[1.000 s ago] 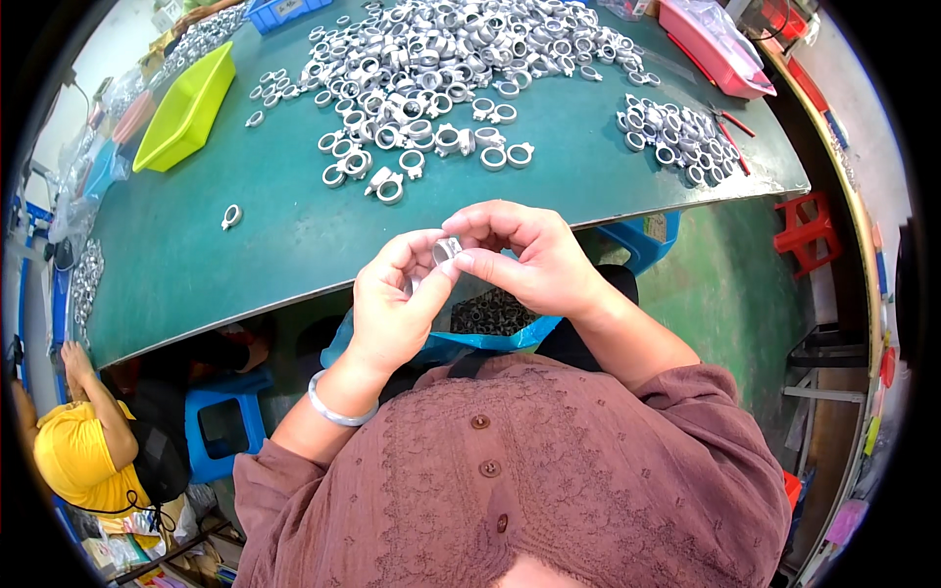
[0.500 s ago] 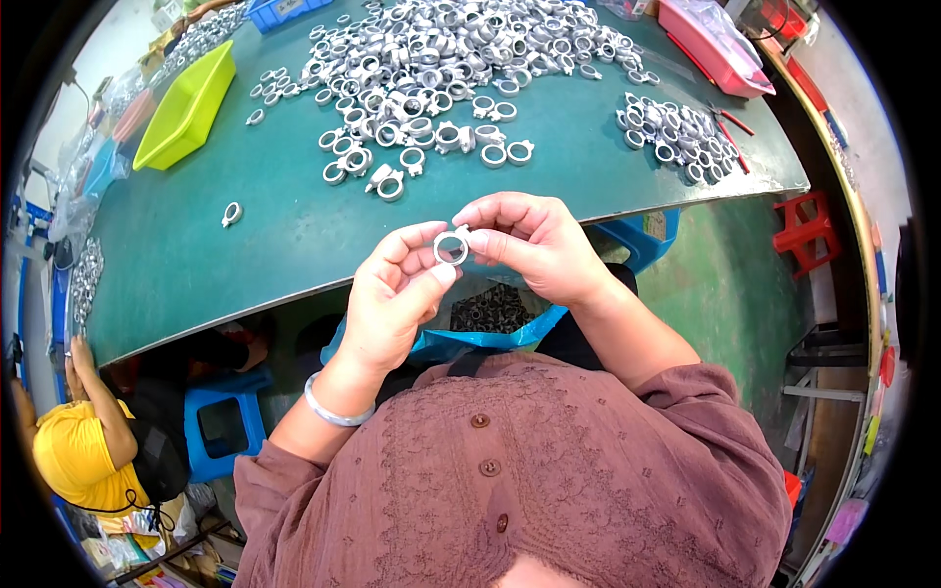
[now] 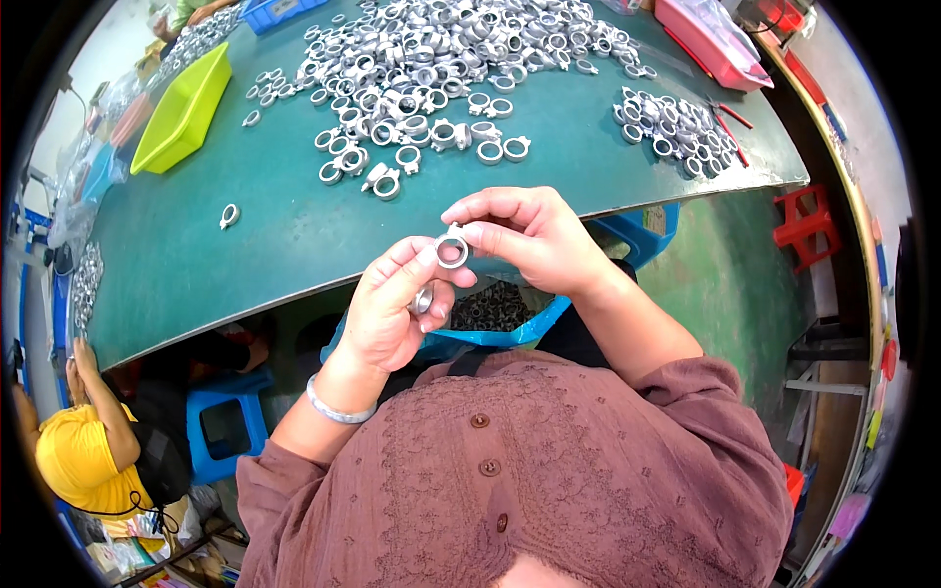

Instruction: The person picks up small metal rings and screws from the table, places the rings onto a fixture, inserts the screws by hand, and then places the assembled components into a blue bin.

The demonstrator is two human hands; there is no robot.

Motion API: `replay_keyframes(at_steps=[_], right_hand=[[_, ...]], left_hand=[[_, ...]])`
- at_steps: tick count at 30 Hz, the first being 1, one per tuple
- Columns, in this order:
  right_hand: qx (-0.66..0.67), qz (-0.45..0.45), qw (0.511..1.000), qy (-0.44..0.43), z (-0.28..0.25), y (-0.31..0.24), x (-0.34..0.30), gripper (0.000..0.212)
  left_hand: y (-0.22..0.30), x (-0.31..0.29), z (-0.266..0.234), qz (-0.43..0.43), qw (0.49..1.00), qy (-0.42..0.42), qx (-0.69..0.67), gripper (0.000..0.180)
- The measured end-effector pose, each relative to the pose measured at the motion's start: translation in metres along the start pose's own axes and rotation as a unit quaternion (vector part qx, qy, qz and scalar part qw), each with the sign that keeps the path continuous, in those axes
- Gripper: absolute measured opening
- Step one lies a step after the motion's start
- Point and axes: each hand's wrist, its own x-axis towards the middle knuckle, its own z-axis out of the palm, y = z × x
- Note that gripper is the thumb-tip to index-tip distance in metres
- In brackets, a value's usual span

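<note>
A silvery metal ring (image 3: 440, 257) with a small lug on top is held upright between my two hands, just past the table's near edge. My left hand (image 3: 380, 312) pinches its left side with thumb and fingers. A second metal ring (image 3: 421, 300) is tucked in the curled lower fingers of that hand. My right hand (image 3: 539, 240) pinches the lug between thumb and forefinger. Below my hands an open blue bag (image 3: 534, 331) holds many small dark parts (image 3: 488, 308). A large heap of similar rings (image 3: 431, 64) covers the far middle of the table.
The green table (image 3: 284, 225) carries a smaller ring pile (image 3: 671, 127), red-handled pliers (image 3: 733, 118), a lone ring (image 3: 229, 216), a lime tray (image 3: 181, 113) and a pink tray (image 3: 711, 44). Blue stools (image 3: 227, 421) stand below. At left sits a person in yellow (image 3: 86, 446).
My left hand has turned and shifted its thumb up beside the held ring. The second ring in its fingers now shows. My right hand keeps its pinch.
</note>
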Motion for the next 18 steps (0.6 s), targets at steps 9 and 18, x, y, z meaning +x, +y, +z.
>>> replay_keyframes(at_steps=[9, 18], right_hand=[[0.0, 0.056, 0.996, -0.065, -0.009, -0.007, 0.017, 0.018], [0.023, 0.051, 0.997, -0.058, -0.009, -0.007, 0.015, 0.019]], left_hand=[[-0.003, 0.0, 0.001, -0.004, 1.0, -0.005, -0.012, 0.018], [-0.002, 0.002, -0.002, -0.005, 0.999, -0.001, -0.034, 0.018]])
